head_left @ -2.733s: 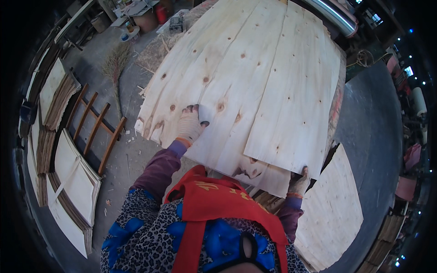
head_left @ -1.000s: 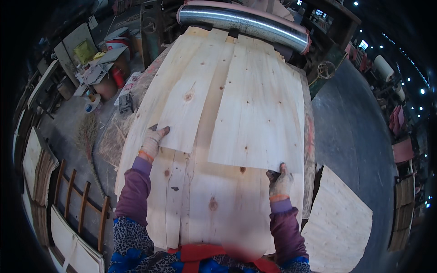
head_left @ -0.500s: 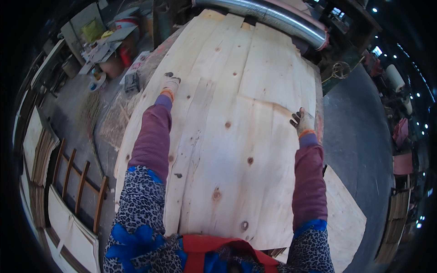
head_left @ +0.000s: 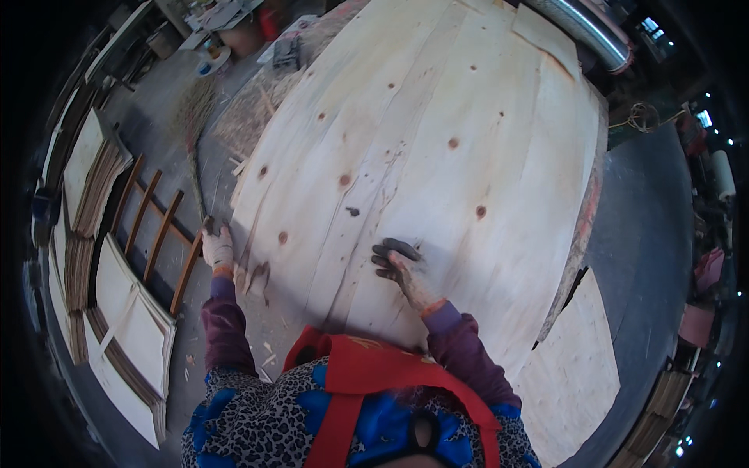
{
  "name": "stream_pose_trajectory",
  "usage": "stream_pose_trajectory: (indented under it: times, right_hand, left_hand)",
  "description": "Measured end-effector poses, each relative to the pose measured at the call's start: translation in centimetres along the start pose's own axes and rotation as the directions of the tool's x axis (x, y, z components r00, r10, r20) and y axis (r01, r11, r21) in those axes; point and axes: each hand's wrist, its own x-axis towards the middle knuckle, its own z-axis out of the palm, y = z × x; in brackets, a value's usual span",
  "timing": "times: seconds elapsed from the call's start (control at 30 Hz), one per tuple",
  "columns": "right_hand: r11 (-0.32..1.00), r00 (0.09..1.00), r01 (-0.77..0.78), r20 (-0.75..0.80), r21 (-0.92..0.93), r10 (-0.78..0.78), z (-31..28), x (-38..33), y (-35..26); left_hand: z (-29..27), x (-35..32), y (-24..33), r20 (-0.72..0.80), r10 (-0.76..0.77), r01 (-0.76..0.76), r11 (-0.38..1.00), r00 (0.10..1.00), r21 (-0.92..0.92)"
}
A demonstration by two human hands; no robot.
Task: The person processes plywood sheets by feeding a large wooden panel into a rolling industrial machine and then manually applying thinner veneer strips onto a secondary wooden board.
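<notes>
A large pale wood veneer sheet (head_left: 437, 179), with brown knots and long seams, lies over the work surface before me. My right hand (head_left: 407, 271), in a light glove with dark fingertips, is over its near part, fingers apart and nothing visible in them. At the sheet's left edge is my left hand (head_left: 218, 248), gloved too, with its fingers apart and seemingly empty. A curled, torn flap of veneer (head_left: 259, 281) is just beside that hand. Whether the left fingers touch the sheet's edge I cannot tell.
A metal roller (head_left: 585, 31) spans the far right end. To the left stand a wooden rack (head_left: 160, 238), stacked veneer sheets (head_left: 129, 312) and a twig broom (head_left: 193, 117). Another sheet (head_left: 573, 366) lies low at the right. Wood scraps litter the floor near my left arm.
Both hands have drawn back toward me from farther up the sheet. The left has moved out to the sheet's left edge, the right inward toward the middle. The view has shifted.
</notes>
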Motion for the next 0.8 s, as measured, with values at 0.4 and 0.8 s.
stream_pose_trajectory:
  times: [0.4,0.8]
  right_hand:
    - [0.978,0.996,0.072,-0.042,-0.194,-0.082,4.6,2.1,5.5]
    - [0.993,0.994,0.031,0.104,0.111,-0.042,5.8,-1.4,3.5]
  left_hand:
    - [-9.4,-4.5,-1.9,0.276,0.111,-0.019,0.949,0.955,-0.314]
    - [-16.6,-11.1,0.9,0.516,0.526,0.661,-0.125,0.677,-0.74]
